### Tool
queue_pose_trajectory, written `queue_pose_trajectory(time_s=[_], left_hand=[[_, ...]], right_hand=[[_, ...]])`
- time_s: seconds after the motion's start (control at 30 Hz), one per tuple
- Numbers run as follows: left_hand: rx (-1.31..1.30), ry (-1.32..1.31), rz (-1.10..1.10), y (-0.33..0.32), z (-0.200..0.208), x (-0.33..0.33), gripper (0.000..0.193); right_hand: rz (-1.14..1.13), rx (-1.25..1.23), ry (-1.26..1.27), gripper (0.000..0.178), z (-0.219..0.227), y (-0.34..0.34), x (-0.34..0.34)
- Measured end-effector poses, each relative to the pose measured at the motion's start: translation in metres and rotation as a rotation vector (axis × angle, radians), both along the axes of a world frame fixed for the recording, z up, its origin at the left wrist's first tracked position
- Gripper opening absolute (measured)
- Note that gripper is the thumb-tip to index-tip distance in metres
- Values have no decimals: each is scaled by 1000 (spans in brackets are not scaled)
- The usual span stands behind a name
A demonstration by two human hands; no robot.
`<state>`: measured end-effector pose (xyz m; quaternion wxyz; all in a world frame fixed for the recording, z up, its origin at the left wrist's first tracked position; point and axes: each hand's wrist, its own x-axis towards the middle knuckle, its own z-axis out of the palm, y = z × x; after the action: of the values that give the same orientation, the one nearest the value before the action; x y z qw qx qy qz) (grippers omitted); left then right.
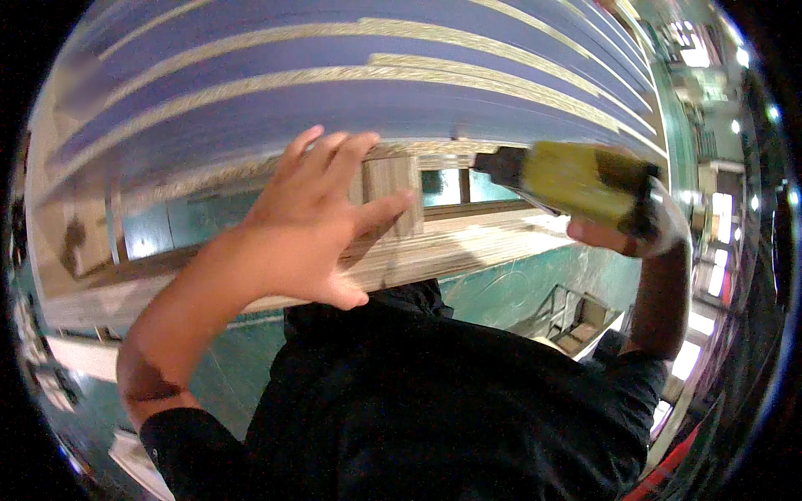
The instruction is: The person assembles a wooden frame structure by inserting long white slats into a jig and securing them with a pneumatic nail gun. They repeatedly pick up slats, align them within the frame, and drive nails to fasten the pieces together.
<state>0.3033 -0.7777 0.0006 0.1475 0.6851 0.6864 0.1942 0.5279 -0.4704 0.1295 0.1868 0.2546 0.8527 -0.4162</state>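
Observation:
My left hand (313, 213) lies spread over a wooden frame, fingers apart. Its index finger rests against a short wooden block (393, 192) set crosswise between two long rails, and its thumb reaches over the near rail (476, 242). On the right, my right hand (622, 234) is closed around a yellow-green and black power tool (576, 179), which is blurred by motion. The tool's dark nose points left toward the frame, a short way right of the block. Much of the right hand is hidden behind the tool.
Beyond the rails lie several long blue-violet panels (276, 108) with pale wood-like edges, side by side. Gaps in the frame show a green floor (493, 288). A crate-like stand (581, 321) is on the floor at the lower right.

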Motion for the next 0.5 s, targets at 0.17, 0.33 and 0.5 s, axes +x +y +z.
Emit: queue_pose_trajectory(time_s=[0.17,0.33,0.5], left_hand=[[-126,67,-24,17,18,3,109],[-205,206,15,4,30,19,104],[-189,345,-44,7,50,47,93]], right_hand=[[-375,-112,732,79,-7,-36,136],[-902,-454,945,83,-116,-113,243],[-1708,-600,694,54,-253,-196,355]])
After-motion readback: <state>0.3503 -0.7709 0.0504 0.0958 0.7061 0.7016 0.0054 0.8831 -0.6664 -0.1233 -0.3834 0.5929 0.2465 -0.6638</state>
